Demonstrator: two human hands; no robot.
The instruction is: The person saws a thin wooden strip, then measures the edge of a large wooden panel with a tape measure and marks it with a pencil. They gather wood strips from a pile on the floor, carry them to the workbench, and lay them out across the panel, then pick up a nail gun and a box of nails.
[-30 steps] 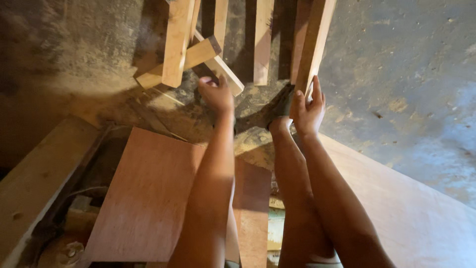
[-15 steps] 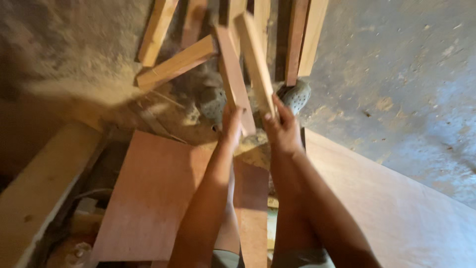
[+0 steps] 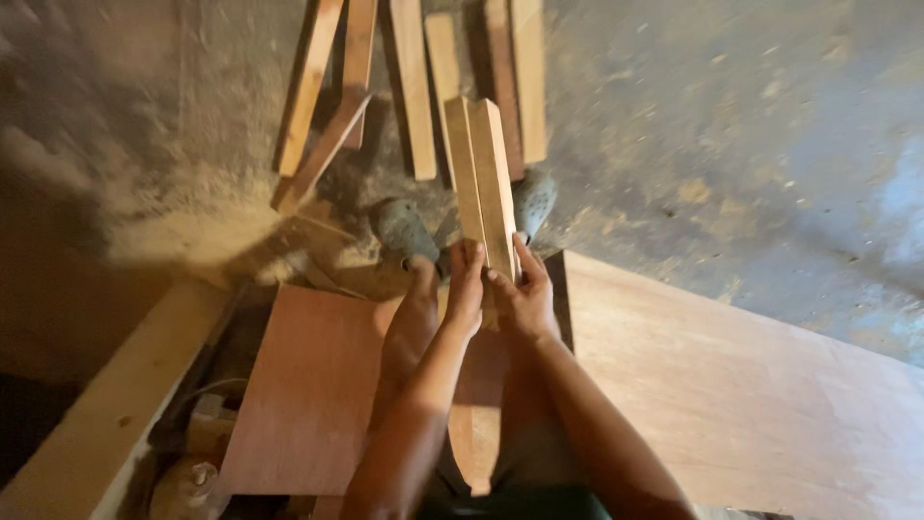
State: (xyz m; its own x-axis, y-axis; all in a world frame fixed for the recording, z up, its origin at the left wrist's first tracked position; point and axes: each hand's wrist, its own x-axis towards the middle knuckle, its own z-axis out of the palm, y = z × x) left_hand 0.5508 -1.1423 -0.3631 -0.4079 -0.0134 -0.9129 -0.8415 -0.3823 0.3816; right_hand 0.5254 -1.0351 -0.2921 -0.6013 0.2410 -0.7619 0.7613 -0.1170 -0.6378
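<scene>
Both hands now meet on one thing: a pair of long wooden slats (image 3: pixel 479 183) laid flat against each other, lifted clear of the floor and pointing away toward twelve o'clock. The left hand (image 3: pixel 466 289) wraps its fingers round the near end from nine o'clock, and the right hand (image 3: pixel 523 294) clamps the same end from three o'clock, so each is closed on the pair. A second ago the hands were apart, reaching down among the loose timber; half a second ago they were drawing pieces up at an angle. Now the two pieces sit squared together, which suggests the picking-up is over and the pair is being held as one. Beyond them, at twelve o'clock, the other wooden strips (image 3: pixel 414 87) lie scattered on the dusty concrete floor (image 3: pixel 731 125). The person's grey shoes (image 3: pixel 404 231) show just under the slats, and reddish plywood sheets (image 3: pixel 731 404) lie at four and seven o'clock.
</scene>
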